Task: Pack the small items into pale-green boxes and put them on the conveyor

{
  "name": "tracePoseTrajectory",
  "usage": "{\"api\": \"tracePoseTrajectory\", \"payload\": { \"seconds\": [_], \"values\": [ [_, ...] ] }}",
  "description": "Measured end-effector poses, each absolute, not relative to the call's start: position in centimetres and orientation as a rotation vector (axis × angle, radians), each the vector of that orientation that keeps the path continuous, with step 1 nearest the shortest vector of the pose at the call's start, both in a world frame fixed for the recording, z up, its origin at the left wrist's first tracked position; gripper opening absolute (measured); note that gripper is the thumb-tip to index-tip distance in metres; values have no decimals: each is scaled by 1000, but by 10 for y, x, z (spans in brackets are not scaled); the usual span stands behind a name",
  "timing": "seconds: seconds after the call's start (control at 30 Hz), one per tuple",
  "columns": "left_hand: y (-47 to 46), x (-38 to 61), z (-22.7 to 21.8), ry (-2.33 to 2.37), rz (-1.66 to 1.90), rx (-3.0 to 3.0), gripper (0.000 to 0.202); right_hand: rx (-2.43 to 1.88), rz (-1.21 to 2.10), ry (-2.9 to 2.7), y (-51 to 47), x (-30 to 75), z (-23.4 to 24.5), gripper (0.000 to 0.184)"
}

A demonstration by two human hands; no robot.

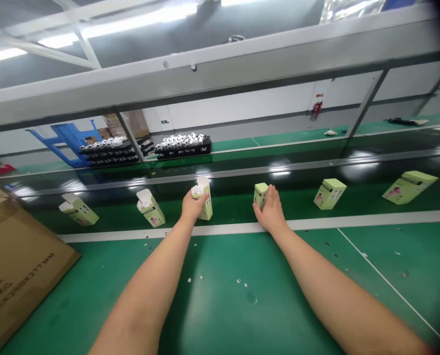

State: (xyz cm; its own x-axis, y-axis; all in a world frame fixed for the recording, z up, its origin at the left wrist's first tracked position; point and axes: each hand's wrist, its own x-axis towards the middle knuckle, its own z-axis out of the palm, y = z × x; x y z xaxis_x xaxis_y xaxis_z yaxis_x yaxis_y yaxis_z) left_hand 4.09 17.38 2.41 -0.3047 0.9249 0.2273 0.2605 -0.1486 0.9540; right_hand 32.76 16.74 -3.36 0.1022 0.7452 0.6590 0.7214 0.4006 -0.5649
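On the belt point(301, 199), your left hand point(193, 206) grips an open box point(207, 211); your right hand point(270, 211) rests against a shut box point(260, 192), grasp unclear. Best to hold both upright.

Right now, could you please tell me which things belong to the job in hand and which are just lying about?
In hand: left hand gripping open-flapped box; right hand around closed box; other green boxes on the belt.
Lying about: cardboard carton, black trays, blue stool.

Bare forearms; left hand point(194, 204), right hand point(270, 212) bare.
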Motion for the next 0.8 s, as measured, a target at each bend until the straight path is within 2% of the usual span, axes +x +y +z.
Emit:
{"api": "tracePoseTrajectory", "payload": {
  "seconds": [0.1, 0.2, 0.3, 0.37, 0.47, 0.6, 0.67, 0.77, 0.8],
  "values": [
    [149, 85, 12, 1365, 1657, 1277, 53, -1083, 78, -1578, 149, 307, -17, 74],
    [120, 128, 0, 1169, 1708, 1308, 50, -844, 569, -1511, 129, 274, -10, 54],
    [101, 150, -3, 1034, 1663, 1445, 44, -864, 910, -1354, 114, 247, -11, 57],
    [96, 153, -2, 955, 1682, 1517, 53, -887, 925, -1341, 108, 239, -11, 57],
    [99, 149, 0, 918, 1728, 1581, 58, -880, 863, -1329, 108, 238, -8, 47],
    [104, 145, -4, 911, 1583, 1476, 65, -923, 886, -1284, 113, 240, -9, 42],
    [104, 146, -5, 972, 1496, 1373, 59, -928, 947, -1262, 116, 240, -12, 38],
    [106, 148, -2, 998, 1451, 1308, 29, -886, 1046, -1205, 118, 239, -13, 25],
    [107, 149, 0, 964, 1467, 1292, 23, -864, 1037, -1179, 118, 239, -12, 27]
  ]
}}
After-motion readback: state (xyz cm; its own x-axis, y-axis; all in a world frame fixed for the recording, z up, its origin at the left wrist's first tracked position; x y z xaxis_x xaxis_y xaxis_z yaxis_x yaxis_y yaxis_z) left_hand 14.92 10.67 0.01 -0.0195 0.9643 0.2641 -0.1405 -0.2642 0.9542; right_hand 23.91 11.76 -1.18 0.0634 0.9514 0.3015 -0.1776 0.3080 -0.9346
